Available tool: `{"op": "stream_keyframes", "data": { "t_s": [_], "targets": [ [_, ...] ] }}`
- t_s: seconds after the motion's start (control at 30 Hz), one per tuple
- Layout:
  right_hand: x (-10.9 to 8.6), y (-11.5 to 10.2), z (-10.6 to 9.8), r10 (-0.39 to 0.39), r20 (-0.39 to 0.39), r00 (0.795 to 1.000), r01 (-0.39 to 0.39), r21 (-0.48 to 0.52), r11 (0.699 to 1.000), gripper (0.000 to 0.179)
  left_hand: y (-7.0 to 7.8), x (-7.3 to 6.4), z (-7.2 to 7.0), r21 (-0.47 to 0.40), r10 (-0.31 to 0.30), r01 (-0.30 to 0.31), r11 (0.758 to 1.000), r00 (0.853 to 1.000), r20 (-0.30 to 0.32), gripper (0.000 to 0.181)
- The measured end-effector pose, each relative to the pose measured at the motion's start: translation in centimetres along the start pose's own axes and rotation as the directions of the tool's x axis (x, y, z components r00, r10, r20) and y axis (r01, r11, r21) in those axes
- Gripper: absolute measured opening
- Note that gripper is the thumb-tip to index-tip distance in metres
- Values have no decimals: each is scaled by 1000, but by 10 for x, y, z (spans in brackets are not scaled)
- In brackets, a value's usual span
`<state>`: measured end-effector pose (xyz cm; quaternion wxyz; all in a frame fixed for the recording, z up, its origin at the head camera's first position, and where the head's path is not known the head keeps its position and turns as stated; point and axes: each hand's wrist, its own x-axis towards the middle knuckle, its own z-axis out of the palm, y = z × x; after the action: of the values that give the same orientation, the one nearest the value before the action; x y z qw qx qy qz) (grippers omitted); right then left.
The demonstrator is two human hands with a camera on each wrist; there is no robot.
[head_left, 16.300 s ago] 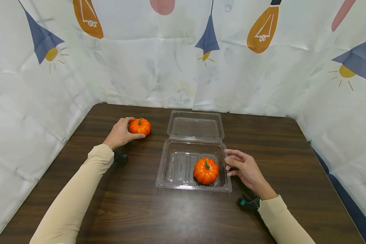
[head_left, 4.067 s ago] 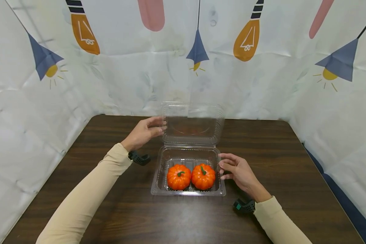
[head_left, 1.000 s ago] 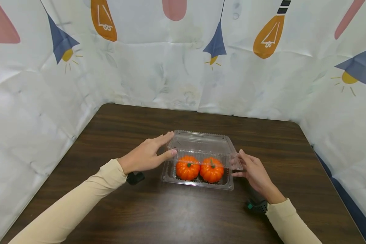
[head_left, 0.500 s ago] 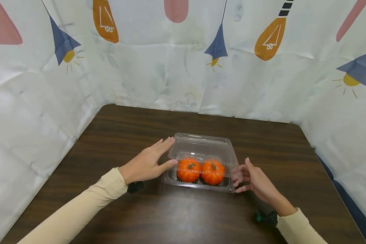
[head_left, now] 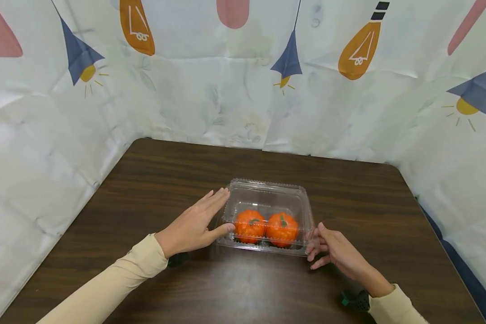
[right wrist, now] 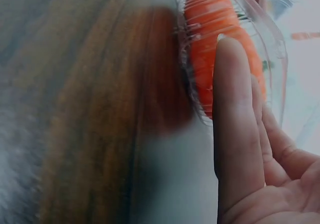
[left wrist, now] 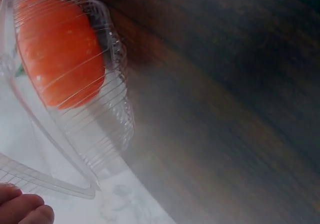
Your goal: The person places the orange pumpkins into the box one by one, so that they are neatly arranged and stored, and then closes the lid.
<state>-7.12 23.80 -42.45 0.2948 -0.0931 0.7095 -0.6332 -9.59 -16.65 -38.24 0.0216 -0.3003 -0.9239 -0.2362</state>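
A clear plastic clamshell box [head_left: 267, 193] sits mid-table, its lid lowered over the base with a gap along the front. Inside, two small orange pumpkins with green stems, the left pumpkin [head_left: 249, 226] and the right pumpkin [head_left: 282, 230], lie side by side, seen through the plastic. My left hand [head_left: 194, 225] has its fingers straight along the box's left side, thumb near the front left corner. At the front right corner is my right hand [head_left: 340, 252], its fingers loosely bent against the box edge. In the right wrist view one straight finger [right wrist: 232, 119] partly covers a pumpkin.
The dark wood-grain table [head_left: 178, 171] extends around the box on every side. White patterned cloth [head_left: 194, 99] hangs behind it and at both sides. A black wrist strap [head_left: 356, 300] shows on the right wrist.
Earlier the left hand held one pumpkin outside the box; both pumpkins are now inside. The lid has swung forward and down. In the last second the right hand has shifted lower along the corner.
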Motion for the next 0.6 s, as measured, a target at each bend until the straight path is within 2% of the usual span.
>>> {"op": "stream_keyframes", "data": {
  "t_s": [0.2,0.4,0.6],
  "targets": [
    [-1,2,4,-25,32,999,24,37,999,48,-1,-4,5,37,27,-26,999,999,-28,86],
    [-3,3,3,-38,45,998,36,42,998,34,-4,-8,13,93,84,-77,993,994,-71,87],
    [-5,5,4,-63,67,996,60,39,997,20,-5,-10,18,123,110,-99,988,990,-92,87]
  ]
}}
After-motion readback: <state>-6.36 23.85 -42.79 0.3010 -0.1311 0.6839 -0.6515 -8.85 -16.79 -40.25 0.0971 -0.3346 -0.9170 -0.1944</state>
